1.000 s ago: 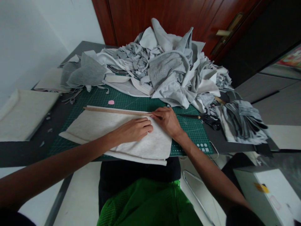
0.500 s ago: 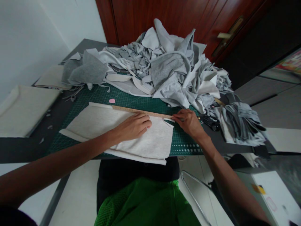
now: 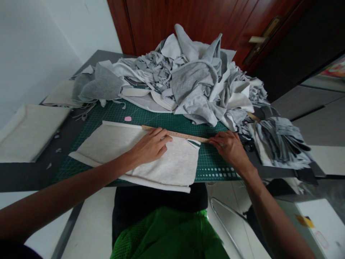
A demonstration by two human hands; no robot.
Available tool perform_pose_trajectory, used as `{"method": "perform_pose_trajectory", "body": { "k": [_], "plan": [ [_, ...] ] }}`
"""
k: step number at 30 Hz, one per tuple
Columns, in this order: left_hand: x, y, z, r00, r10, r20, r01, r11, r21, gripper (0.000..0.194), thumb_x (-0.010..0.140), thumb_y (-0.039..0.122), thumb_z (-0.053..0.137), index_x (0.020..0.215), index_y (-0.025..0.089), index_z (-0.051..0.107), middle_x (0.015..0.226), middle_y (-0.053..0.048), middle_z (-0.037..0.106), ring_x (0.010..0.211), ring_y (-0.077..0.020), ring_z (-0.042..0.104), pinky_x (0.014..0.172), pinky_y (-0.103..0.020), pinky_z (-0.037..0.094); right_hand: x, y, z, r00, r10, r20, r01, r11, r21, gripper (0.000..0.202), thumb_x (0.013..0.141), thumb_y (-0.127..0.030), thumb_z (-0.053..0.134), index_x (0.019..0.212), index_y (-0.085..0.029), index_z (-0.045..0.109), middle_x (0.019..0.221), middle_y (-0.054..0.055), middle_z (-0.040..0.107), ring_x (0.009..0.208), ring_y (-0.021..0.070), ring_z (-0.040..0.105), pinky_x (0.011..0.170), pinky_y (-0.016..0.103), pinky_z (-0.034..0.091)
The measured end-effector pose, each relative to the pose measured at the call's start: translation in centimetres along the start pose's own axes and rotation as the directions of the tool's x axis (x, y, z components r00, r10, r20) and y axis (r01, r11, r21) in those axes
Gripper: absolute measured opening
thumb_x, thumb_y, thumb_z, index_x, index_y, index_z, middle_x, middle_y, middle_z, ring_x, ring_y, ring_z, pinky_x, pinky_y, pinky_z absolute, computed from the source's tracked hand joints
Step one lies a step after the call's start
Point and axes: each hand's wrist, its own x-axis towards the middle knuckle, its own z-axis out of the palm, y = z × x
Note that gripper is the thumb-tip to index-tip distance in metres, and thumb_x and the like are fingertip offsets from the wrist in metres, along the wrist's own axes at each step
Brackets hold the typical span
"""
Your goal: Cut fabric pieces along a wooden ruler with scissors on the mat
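Observation:
A wooden ruler (image 3: 185, 136) lies along the far edge of a cream fabric piece (image 3: 172, 162), which is spread on a green cutting mat (image 3: 215, 158). My left hand (image 3: 152, 144) rests palm down on the fabric, its fingers extended and fingertips against the ruler. The ruler's right end is pinched by my right hand (image 3: 229, 145), beyond the fabric's right edge. A narrow strip at the fabric's far right corner is partly separated, with a slit beneath it. Whether my right palm holds anything else is hidden.
A heap of grey and white fabric scraps (image 3: 194, 82) covers the back of the table. Folded cream cloth (image 3: 29, 133) lies at left, and stacked grey fabric (image 3: 280, 140) at right. A pink chalk-like piece (image 3: 127, 118) sits on the mat.
My right hand has moved right, drawing the ruler rightward along the fabric's edge, and its left end now lies nearer my left hand. My left hand stays nearly in place.

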Motion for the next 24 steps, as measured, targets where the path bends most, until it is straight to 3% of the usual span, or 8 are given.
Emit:
{"method": "perform_pose_trajectory", "body": {
  "k": [4, 7, 13, 16, 20, 24],
  "plan": [
    [0.4, 0.0, -0.6, 0.999, -0.007, -0.037, 0.01, 0.997, 0.076, 0.026, 0.1, 0.007, 0.054, 0.117, 0.015, 0.072, 0.114, -0.013, 0.069, 0.11, -0.0306, 0.061, 0.096, -0.045, 0.055, -0.9, 0.5, -0.2, 1.0, 0.001, -0.026, -0.002, 1.0, -0.03, 0.027, 0.111, -0.033, 0.063, 0.105, -0.027, 0.089, 0.1, 0.006, 0.081, 0.091, 0.0277, 0.063, 0.08, 0.042, 0.039],
    [1.4, -1.1, -0.9, 0.998, -0.034, -0.052, 0.039, 0.995, 0.096, 0.029, 0.106, 0.01, 0.051, 0.126, 0.014, 0.07, 0.123, -0.015, 0.07, 0.116, -0.0325, 0.061, 0.098, -0.047, 0.053, -1.2, 0.3, -0.1, 0.999, 0.005, -0.045, -0.007, 0.999, -0.054, 0.026, 0.111, -0.03, 0.064, 0.105, -0.026, 0.088, 0.1, 0.006, 0.081, 0.091, 0.0279, 0.062, 0.08, 0.042, 0.038],
    [2.0, -6.5, -0.4, 0.988, -0.089, 0.125, 0.101, 0.991, -0.092, 0.03, 0.113, 0.035, 0.053, 0.131, 0.017, 0.069, 0.127, -0.013, 0.073, 0.12, -0.0316, 0.065, 0.104, -0.046, 0.052, -1.7, -0.4, 0.2, 0.996, 0.041, -0.074, -0.046, 0.996, -0.073, 0.024, 0.111, -0.029, 0.064, 0.11, -0.026, 0.088, 0.103, 0.009, 0.08, 0.091, 0.0271, 0.061, 0.078, 0.041, 0.037],
    [0.9, -8.4, -0.3, 0.984, -0.135, 0.118, 0.151, 0.979, -0.137, 0.033, 0.113, 0.043, 0.054, 0.125, 0.018, 0.072, 0.123, -0.012, 0.074, 0.119, -0.0307, 0.066, 0.106, -0.045, 0.053, -1.8, -0.6, 0.4, 0.995, 0.041, -0.088, -0.046, 0.997, -0.059, 0.025, 0.111, -0.028, 0.063, 0.11, -0.026, 0.087, 0.104, 0.009, 0.079, 0.091, 0.0269, 0.06, 0.079, 0.041, 0.039],
    [-0.5, -8.8, -0.4, 0.967, -0.252, 0.026, 0.253, 0.951, -0.177, 0.033, 0.112, 0.046, 0.052, 0.116, 0.019, 0.072, 0.116, -0.01, 0.075, 0.115, -0.0293, 0.067, 0.106, -0.044, 0.053, -1.9, -0.5, 0.6, 0.993, 0.022, -0.114, -0.028, 0.998, -0.051, 0.028, 0.113, -0.029, 0.059, 0.111, -0.023, 0.086, 0.102, 0.009, 0.078, 0.091, 0.0268, 0.059, 0.08, 0.041, 0.04],
    [-0.5, -8.3, -0.3, 0.968, -0.252, 0.011, 0.249, 0.948, -0.196, 0.033, 0.113, 0.044, 0.05, 0.113, 0.019, 0.073, 0.112, -0.009, 0.077, 0.113, -0.0273, 0.068, 0.104, -0.042, 0.054, -2.0, -0.2, 0.9, 0.993, 0.013, -0.116, -0.017, 0.999, -0.028, 0.034, 0.114, -0.032, 0.054, 0.111, -0.023, 0.087, 0.102, 0.011, 0.077, 0.091, 0.0275, 0.058, 0.078, 0.042, 0.041]
  ]
}}
